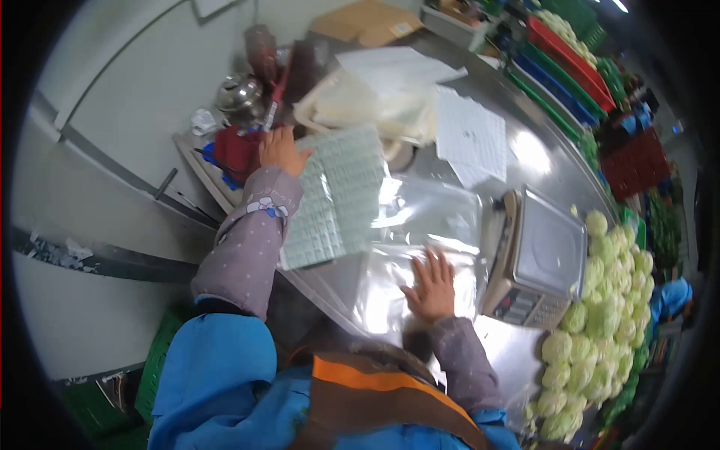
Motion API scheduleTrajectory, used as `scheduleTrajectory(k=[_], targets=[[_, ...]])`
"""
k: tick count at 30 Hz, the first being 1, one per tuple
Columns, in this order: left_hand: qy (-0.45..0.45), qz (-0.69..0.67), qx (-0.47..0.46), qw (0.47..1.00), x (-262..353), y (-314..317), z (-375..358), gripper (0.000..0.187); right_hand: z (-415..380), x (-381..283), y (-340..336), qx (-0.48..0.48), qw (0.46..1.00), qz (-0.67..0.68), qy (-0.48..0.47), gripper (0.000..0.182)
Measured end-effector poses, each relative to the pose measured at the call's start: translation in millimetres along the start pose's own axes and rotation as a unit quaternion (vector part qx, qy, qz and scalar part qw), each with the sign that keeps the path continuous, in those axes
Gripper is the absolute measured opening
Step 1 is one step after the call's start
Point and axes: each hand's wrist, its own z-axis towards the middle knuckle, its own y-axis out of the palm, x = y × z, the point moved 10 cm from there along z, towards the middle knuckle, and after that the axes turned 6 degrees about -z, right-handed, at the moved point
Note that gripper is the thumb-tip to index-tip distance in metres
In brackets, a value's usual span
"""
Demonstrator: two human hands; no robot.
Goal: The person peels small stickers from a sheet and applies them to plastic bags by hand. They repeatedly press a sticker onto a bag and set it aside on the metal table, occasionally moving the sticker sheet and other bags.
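My left hand [281, 152] reaches out at the far left of the table, its thumb apart from the fingers. It is beside a dark red cloth-like item [238, 155] and the left edge of pale green sheets of labels [335, 199]. Whether the fingertips touch the red item is hard to tell. My right hand [433, 289] lies flat, fingers spread, on a stack of clear plastic bags [390, 281]. To the right of the bags stands a weighing scale [551, 240] with a bare metal pan.
Cabbages [600, 330] are piled along the right side. Behind are a tray of papers [367, 105], printed sheets [471, 135], a cardboard piece [367, 22], and a round metal container [240, 96]. Stacked crates [570, 67] stand at the back right. A wall [112, 180] borders the left.
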Motion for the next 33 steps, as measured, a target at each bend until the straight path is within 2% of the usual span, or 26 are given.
scheduleTrajectory(k=[1,2,3,4,6,7,9,10,12,13,14,15,16,17,18,19,20,21,23,24,26,27,28,30,32,33], targets=[[-0.008,0.009,0.016,1.0,-22,-5,1,0.067,-2,4,5,-0.003,1.0,-0.003,0.0,0.062],[-0.042,0.032,-0.022,0.998,-46,2,-2,0.076,-3,6,8,-0.006,1.0,-0.005,0.004,0.063],[-0.075,0.051,-0.062,0.994,-67,11,-1,0.085,-5,8,11,-0.013,1.0,-0.002,0.004,0.063],[-0.149,-0.034,-0.152,0.977,-94,33,-3,0.095,-7,9,10,-0.021,1.0,-0.001,0.003,0.063],[-0.104,-0.16,-0.177,0.966,-115,64,-3,0.081,-6,10,11,-0.024,1.0,-0.016,0.002,0.062],[-0.109,-0.16,-0.169,0.966,-113,54,-4,0.081,-5,11,12,-0.025,1.0,-0.015,0.005,0.063],[-0.088,-0.181,-0.227,0.953,-87,39,-8,0.054,-2,11,11,-0.022,1.0,-0.012,0.002,0.064],[-0.089,-0.18,-0.22,0.955,-91,41,-10,0.054,-2,11,10,-0.019,1.0,-0.008,0.008,0.063],[-0.017,-0.328,-0.21,0.921,-66,37,-10,0.033,10,13,-2,-0.006,1.0,-0.011,0.006,0.063],[-0.013,-0.331,-0.2,0.922,-63,35,-10,0.033,17,18,-3,-0.029,0.999,0.01,0.023,0.064],[0.029,-0.326,-0.174,0.929,-39,0,-11,0.026,20,23,-2,-0.052,0.997,0.034,0.043,0.066],[0.071,-0.319,-0.149,0.933,-16,-36,-14,0.02,26,56,5,-0.026,0.976,0.197,0.093,0.062],[0.14,-0.297,-0.155,0.932,13,-72,-21,0.019,29,86,15,0.0,0.924,0.355,0.141,0.058],[0.207,-0.273,-0.162,0.925,41,-106,-32,0.018,45,76,-29,0.032,0.895,0.4,0.195,0.045],[0.231,-0.252,-0.158,0.926,59,-134,-44,0.017,57,44,-98,0.133,0.909,0.377,0.117,0.042],[0.255,-0.229,-0.154,0.927,75,-159,-56,0.016,73,12,-147,0.148,0.916,0.372,0.028,0.046],[0.258,-0.224,-0.157,0.927,88,-184,-65,0.016,82,-21,-187,0.157,0.9,0.404,-0.034,0.053],[0.305,-0.206,-0.17,0.914,109,-208,-79,0.017,87,-58,-226,0.178,0.888,0.402,-0.134,0.059],[0.356,-0.182,-0.184,0.898,130,-233,-99,0.017,85,-134,-281,0.202,0.89,0.31,-0.268,0.062],[0.391,-0.147,-0.18,0.891,139,-240,-109,0.016,81,-145,-287,0.208,0.888,0.312,-0.265,0.062],[0.428,-0.11,-0.175,0.88,154,-249,-127,0.015,86,-172,-258,0.003,0.895,0.371,-0.248,0.061],[0.426,-0.107,-0.035,0.898,165,-273,-128,0.016,85,-169,-243,-0.049,0.89,0.408,-0.195,0.056],[0.413,-0.102,0.107,0.899,170,-295,-135,0.017,79,-169,-240,-0.047,0.891,0.408,-0.194,0.056],[0.42,-0.126,0.097,0.894,177,-287,-152,0.018,67,-160,-240,0.017,0.9,0.397,-0.18,0.05],[0.425,-0.151,0.082,0.889,177,-280,-161,0.019,56,-155,-236,0.022,0.901,0.399,-0.171,0.048],[0.429,-0.16,0.041,0.888,176,-270,-162,0.018,50,-153,-238,0.037,0.911,0.373,-0.171,0.049]])
